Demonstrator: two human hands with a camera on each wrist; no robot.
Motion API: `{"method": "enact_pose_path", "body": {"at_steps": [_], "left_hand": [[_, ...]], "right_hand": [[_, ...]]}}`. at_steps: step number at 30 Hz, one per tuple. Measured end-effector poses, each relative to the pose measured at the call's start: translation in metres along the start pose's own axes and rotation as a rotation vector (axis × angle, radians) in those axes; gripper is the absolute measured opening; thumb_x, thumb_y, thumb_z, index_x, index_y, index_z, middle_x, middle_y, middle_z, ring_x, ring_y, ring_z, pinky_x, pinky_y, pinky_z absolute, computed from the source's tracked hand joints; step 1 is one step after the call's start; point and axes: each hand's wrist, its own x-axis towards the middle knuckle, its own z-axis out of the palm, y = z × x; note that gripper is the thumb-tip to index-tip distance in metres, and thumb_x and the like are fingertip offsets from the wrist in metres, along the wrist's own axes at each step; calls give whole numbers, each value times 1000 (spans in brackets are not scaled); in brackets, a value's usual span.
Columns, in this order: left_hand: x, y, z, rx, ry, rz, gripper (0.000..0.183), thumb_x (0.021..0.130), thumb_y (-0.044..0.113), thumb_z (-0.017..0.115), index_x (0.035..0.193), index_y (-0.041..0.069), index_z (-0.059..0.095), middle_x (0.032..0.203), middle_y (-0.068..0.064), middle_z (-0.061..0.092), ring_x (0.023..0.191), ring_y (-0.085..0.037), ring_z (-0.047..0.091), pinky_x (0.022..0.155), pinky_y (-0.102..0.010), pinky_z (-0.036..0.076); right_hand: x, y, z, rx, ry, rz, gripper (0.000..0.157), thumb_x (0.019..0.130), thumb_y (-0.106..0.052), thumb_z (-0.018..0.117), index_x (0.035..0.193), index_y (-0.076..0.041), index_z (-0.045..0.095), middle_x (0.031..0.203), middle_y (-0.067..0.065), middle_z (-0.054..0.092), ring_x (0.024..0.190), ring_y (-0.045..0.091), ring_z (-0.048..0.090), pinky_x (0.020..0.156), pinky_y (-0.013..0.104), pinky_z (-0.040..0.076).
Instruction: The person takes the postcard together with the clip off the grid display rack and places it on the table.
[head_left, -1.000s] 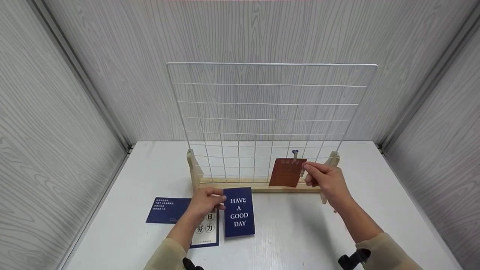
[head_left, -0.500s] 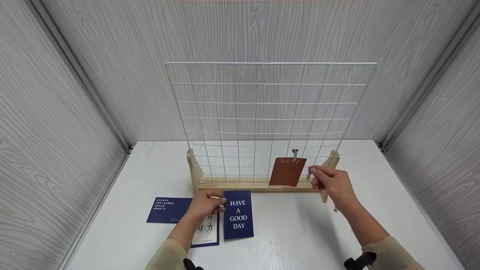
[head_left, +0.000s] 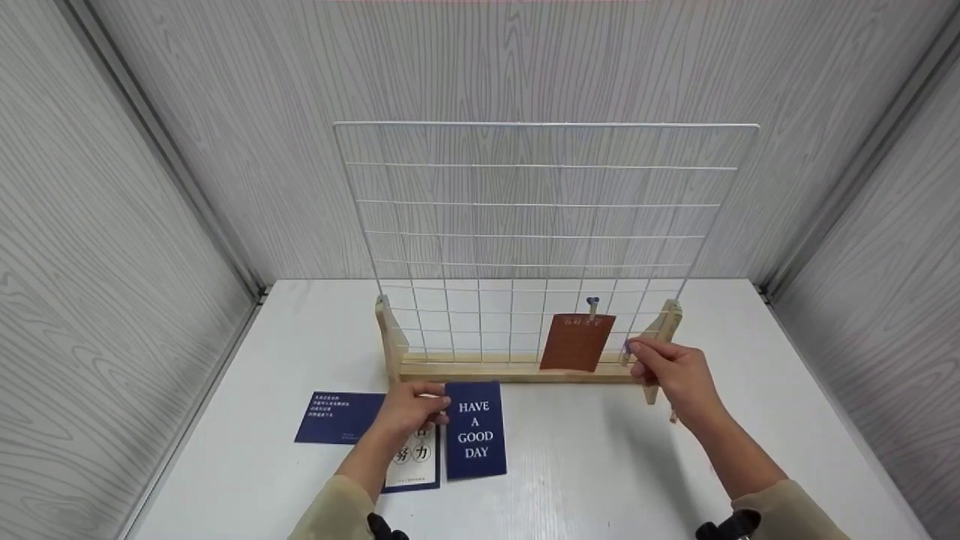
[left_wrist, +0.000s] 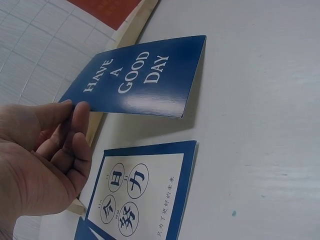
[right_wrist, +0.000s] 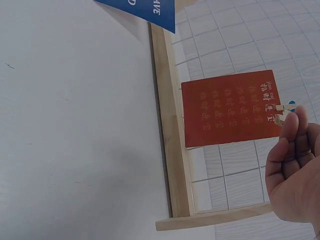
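Note:
My left hand [head_left: 409, 409] pinches the left edge of a dark blue card [head_left: 475, 431] printed HAVE A GOOD DAY. In the left wrist view that card [left_wrist: 145, 75] is tilted and raised off the white table. Thumb and fingers of my right hand [head_left: 675, 375] pinch a small wooden clothespin [head_left: 627, 354]; in the right wrist view the fingertips partly cover this clothespin [right_wrist: 281, 120]. To the left of that hand, a red card [head_left: 577, 343] hangs on the white wire grid [head_left: 495, 311], held at its top by a blue-topped clothespin [head_left: 592, 306].
The grid stands upright in a wooden base [head_left: 450, 371] with side feet. Under and beside my left forearm lie a blue card [head_left: 334, 418] and a white card with a blue border [left_wrist: 142, 195]. Another small clothespin [head_left: 673, 417] lies by my right wrist. Grey panels enclose the table.
My right hand has moved right and slightly down with its clothespin, away from the red card's edge. The HAVE A GOOD DAY card has sunk slightly; my left hand has barely moved.

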Motion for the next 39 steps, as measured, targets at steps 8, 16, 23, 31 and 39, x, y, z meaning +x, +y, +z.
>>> {"method": "enact_pose_path", "body": {"at_steps": [8,16,23,31,39], "left_hand": [[3,-2,2,0,12,-11,26,101,7,70,125,-2,72,100,-13,74,80,-20,74,80,-41,57],[6,-3,3,-6,15,-10,28,102,7,70,128,-3,71,101,-13,74,80,-19,74,80,-42,58],[9,-4,4,-1,23,-11,28,103,6,69,128,-4,71,97,-12,74,79,-20,73,77,-39,58],[16,-6,4,4,24,-10,27,102,3,67,127,-6,71,92,-13,75,77,-20,74,72,-36,57],[17,-9,5,11,18,-3,29,101,1,66,127,-9,69,96,-17,74,76,-21,74,67,-32,55]], "right_hand": [[-3,7,-9,-20,12,16,34,107,-21,68,128,5,73,80,3,72,73,12,67,74,25,59],[-8,13,-21,-47,44,59,43,106,-27,69,134,6,69,82,1,73,77,11,68,77,26,59],[-8,22,-34,-33,71,61,39,106,-25,70,130,4,72,80,0,72,76,11,68,76,27,60],[-9,34,-51,20,102,91,30,105,-23,71,124,-1,76,78,1,73,75,11,71,76,27,60],[-13,44,-67,9,140,102,23,105,-25,72,118,-8,81,78,-1,74,75,10,71,75,26,60]]}}
